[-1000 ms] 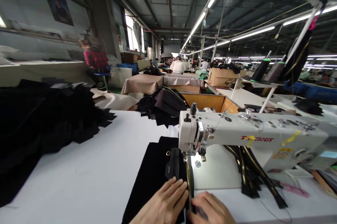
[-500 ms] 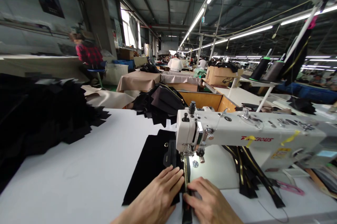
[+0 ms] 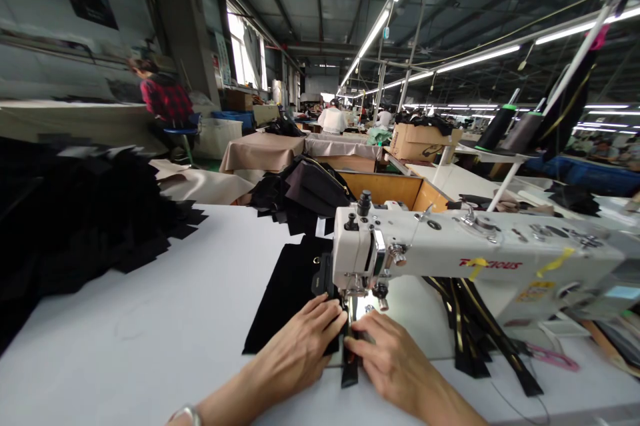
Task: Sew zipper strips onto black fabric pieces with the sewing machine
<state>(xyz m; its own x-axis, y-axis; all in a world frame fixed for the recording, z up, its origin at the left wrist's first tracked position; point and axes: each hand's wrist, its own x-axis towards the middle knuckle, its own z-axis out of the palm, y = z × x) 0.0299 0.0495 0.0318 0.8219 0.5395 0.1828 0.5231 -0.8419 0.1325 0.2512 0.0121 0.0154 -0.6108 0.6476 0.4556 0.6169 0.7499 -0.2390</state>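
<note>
A black fabric panel lies on the white table, its right edge under the head of a white sewing machine. Across the panel's lower right part lies my left hand, flat with its fingers stretched forward, near the needle. A black zipper strip with gold teeth runs from under the needle toward me along the panel's edge. My right hand pinches this strip between thumb and fingers, just in front of the presser foot. A dark patch and a gold ring sit on the panel.
Black fabric pieces are piled at the left, more behind the machine. Zipper strips hang under the machine arm, near pink-handled scissors. Thread cones stand at the right. A person in red plaid sits far left.
The panel and zipper strip have moved forward, away from me, under the machine head. Both hands have moved forward with them, and a bracelet now shows on the left wrist.
</note>
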